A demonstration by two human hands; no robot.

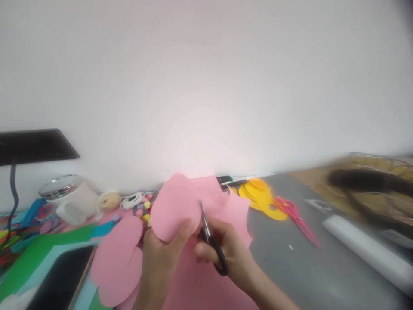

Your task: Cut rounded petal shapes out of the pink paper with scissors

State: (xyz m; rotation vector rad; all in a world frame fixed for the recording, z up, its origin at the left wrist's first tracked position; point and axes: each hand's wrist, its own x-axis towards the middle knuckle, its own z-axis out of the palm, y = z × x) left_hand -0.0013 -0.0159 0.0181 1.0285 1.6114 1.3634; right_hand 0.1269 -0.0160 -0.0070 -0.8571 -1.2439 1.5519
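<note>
lying at left, a dark phone point(63, 277); just right of it, overlapping pink cutouts point(118, 262). next, the left hand point(163, 254): thumb on top of a rounded pink paper point(174, 206), other fingers underneath, so the near edge is pinched. key relation: the paper's right edge meets the blades of the black-handled scissors point(209, 239), just right of the left thumb; their long axis points away from the person, tips leaning slightly left. right hand point(229, 245) is nearer that edge, fingers curled round the handles; blade gap, if any, cannot be told. behind, more pink sheet point(237, 211); join with the held piece unclear. farther right, yellow cutouts point(256, 196), then pink scissors point(300, 224), neither in hand
</note>
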